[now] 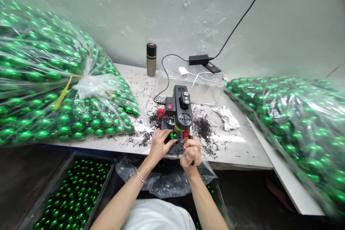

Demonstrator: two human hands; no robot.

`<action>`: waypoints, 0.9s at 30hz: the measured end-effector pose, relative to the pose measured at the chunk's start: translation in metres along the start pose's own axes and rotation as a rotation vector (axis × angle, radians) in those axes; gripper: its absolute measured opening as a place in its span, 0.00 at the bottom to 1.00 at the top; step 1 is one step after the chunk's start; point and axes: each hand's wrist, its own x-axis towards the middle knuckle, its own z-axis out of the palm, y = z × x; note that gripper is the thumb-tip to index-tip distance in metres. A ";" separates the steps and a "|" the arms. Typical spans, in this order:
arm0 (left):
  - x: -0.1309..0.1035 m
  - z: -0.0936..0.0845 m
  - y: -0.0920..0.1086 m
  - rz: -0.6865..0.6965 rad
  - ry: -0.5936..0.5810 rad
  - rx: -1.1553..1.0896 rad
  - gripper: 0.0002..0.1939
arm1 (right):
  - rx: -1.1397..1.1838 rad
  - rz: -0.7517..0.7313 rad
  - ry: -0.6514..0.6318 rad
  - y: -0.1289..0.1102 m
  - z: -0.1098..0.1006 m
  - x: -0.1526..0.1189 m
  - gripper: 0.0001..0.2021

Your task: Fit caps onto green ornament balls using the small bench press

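Note:
A small black bench machine (180, 109) with a red switch and a green part stands at the table's front edge. A shiny green ball (173, 136) sits under its head. My left hand (159, 145) rests on the machine's base, fingers touching the ball. To its right, my right hand (191, 152) is closed around the machine's upright lever handle (190, 132). Black shavings (201, 127) lie scattered around the machine.
Large clear bags of green balls lie at the left (54, 90) and right (293, 122). A grey tray of green balls (72, 194) sits below left. Also present: a clear bag (164, 178) under the table edge, thermos (151, 59), power adapter (199, 59), white cloth (226, 117).

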 end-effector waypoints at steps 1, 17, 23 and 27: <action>0.000 0.000 0.000 0.004 0.002 -0.002 0.14 | 0.001 -0.005 0.000 0.001 0.000 -0.001 0.17; -0.005 -0.008 0.004 0.012 0.050 -0.083 0.15 | 0.067 0.257 -0.053 -0.050 -0.016 0.079 0.16; -0.057 -0.045 0.010 0.196 -0.059 -0.043 0.23 | 0.090 0.277 -0.016 -0.054 -0.013 0.078 0.17; -0.033 -0.073 -0.009 0.126 0.070 0.120 0.16 | 0.108 0.287 0.021 -0.050 -0.008 0.064 0.18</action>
